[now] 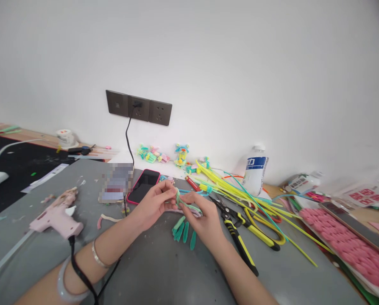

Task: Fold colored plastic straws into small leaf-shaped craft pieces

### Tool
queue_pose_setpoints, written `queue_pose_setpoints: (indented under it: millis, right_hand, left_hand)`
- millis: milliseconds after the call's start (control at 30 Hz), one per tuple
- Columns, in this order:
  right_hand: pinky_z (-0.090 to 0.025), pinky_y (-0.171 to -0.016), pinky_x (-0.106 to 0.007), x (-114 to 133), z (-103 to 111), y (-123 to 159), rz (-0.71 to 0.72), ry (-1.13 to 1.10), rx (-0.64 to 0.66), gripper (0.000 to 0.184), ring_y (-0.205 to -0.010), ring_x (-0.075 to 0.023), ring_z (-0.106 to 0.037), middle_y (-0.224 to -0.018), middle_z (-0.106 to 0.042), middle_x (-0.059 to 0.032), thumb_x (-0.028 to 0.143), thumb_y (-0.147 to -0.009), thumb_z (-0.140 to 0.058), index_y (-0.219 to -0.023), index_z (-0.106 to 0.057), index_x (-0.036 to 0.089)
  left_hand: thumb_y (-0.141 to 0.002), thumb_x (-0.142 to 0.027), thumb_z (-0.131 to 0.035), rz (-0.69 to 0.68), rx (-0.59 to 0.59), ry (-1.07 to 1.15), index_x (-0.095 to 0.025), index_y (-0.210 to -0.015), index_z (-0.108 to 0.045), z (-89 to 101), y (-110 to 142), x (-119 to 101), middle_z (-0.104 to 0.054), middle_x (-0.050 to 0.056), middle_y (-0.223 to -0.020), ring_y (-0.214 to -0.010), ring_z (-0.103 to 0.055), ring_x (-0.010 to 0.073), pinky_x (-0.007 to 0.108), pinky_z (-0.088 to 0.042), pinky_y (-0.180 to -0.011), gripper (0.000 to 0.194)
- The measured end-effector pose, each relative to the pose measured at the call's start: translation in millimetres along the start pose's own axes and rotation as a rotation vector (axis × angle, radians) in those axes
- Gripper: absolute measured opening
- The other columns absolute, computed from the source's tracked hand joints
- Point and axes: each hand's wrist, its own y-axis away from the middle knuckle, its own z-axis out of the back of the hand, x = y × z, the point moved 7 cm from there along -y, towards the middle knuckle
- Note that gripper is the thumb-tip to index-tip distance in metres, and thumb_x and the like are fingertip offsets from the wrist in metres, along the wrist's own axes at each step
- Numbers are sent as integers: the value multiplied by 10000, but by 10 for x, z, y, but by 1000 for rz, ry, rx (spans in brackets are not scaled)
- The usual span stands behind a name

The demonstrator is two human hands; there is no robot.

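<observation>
Soft, fairly even light brightens my left hand [159, 198] and right hand [207, 212]; I can't tell its source. Beyond them, the wall [221, 67] looks pale grey-white, darkening at the far upper right corner. Shadows around my hands are faint and soft-edged. A small shine catches the bracelet [99, 255] below my left hand. The wide lens bends the outer view and stretches my forearms toward the lower edge. The green piece [177, 195] between my fingertips looks soft in detail. Left of my hands, coarse square blocks cover a flat thing [117, 183]; far right, the plastic bag [367, 197] looks hazy.
</observation>
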Motion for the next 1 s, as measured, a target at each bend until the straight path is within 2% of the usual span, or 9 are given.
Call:
queue_pose_setpoints:
  millis: [133, 333, 467, 567, 667, 867, 1000]
  right_hand:
    - [-508, -685, -333, -88, -22, 8, -67, -118, -20, 74, -743, -200, -624, -767, -660, -37, 237, -874, -631, -802, -633, 226]
    - [-525, -577, -297, -332, -101, 31, -392, -608, 12, 201, -584, -146, -618, -769, -612, -2, 345, -775, -754, -752, -600, 218]
    - [-500, -558, -260, -380, -129, 48, -523, -768, 47, 265, -564, -124, -604, -705, -603, 30, 371, -730, -793, -739, -581, 212]
    - [-487, -569, -257, -363, -153, 56, -555, -795, 86, 283, -556, -120, -601, -669, -611, 39, 377, -728, -798, -737, -572, 208]
    - [-485, -591, -260, -348, -165, 57, -563, -798, 100, 275, -565, -124, -606, -660, -624, 35, 384, -745, -786, -755, -578, 204]
    - [-475, -603, -240, -385, -138, 30, -574, -809, 55, 253, -575, -107, -606, -739, -642, 28, 361, -738, -796, -799, -615, 195]
    - [-464, -611, -236, -430, -128, 35, -600, -784, 44, 244, -583, -110, -606, -694, -648, 23, 363, -736, -797, -766, -634, 184]
  left_hand:
    - [-734, -373, -788, 8, -5, -7, -175, -728, -518, 14, -2, 5, -577, -44, -619, -535, -552, 72, 163, -445, -487, 335]
    - [-756, -352, -775, 12, 37, -30, -170, -793, -596, 17, -7, -7, -585, -42, -605, -527, -538, 69, 163, -411, -468, 258]
    - [-746, -348, -790, 9, 92, -79, -153, -873, -682, 25, -15, -3, -624, -17, -672, -565, -553, 72, 185, -442, -524, 256]
    - [-734, -352, -800, 19, 142, -134, -147, -884, -714, 18, -17, 19, -657, 7, -704, -573, -565, 80, 201, -443, -548, 268]
    - [-705, -345, -820, 20, 143, -181, -143, -887, -724, 19, -19, 21, -663, 15, -679, -583, -578, 96, 201, -419, -537, 289]
    - [-619, -344, -867, 38, 34, -170, -125, -782, -712, 53, -33, 4, -635, -7, -657, -593, -572, 96, 222, -457, -593, 313]
    - [-608, -326, -873, 0, -12, -153, -117, -762, -707, 82, -44, -8, -615, -23, -657, -574, -529, 71, 212, -460, -592, 308]
